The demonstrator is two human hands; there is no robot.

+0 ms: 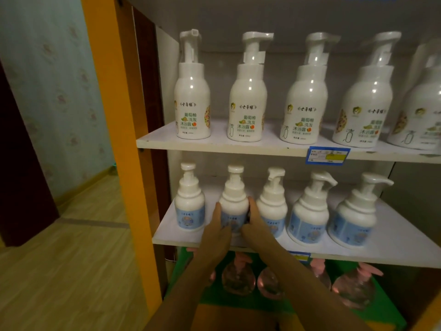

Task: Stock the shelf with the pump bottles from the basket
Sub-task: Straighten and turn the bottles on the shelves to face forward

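Hands are both clamping on one pump bottle (pixel 235 204): I am holding its left side with the left hand (pixel 218 231) and its right side with the right hand (pixel 254 225), the fingers curling round the blue label. The bottle is standing upright on the middle shelf (pixel 393 244), second from the left in a row of five. It is sitting close between the left neighbour (pixel 190 206) and the right neighbour (pixel 272 206); I cannot tell if it is touching them.

I am judging this as the placing step: the bottle is being set into its gap. Next I am needing to open both hands gently and draw them straight back, so that no neighbour is tipping. After that comes the basket, which I am not seeing surely. Below the shelf, clear bottles with pink pumps (pixel 236 275) are standing on something green.
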